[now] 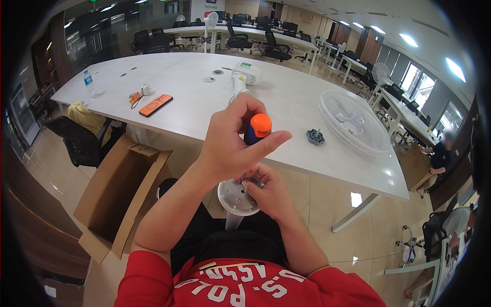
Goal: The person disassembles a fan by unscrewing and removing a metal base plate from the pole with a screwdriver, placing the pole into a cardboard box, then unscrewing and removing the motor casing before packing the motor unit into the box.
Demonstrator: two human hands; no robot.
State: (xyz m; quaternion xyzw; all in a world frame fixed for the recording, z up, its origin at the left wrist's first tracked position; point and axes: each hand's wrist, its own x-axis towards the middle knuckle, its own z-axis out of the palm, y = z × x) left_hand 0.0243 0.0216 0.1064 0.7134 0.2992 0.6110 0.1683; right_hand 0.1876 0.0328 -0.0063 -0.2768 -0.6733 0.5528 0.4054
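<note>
My left hand [227,140] is closed around a screwdriver [260,124] with an orange and dark blue handle, held upright above my lap; its shaft is hidden behind the hand. Below it, the fingers of my right hand [268,190] are pinched together at the edge of a round white flange [236,200], touching its face. Whatever lies between those fingertips is too small to make out. The flange has several small holes and sits atop a pale tube [233,221] standing between my legs.
A white fan motor head [248,74], a clear-wrapped fan guard [353,123], a grey knob-like part [315,136], an orange phone [156,105] and a water bottle [90,84] are on the white table [179,77]. An open cardboard box [120,189] stands left. Another person [441,158] is far right.
</note>
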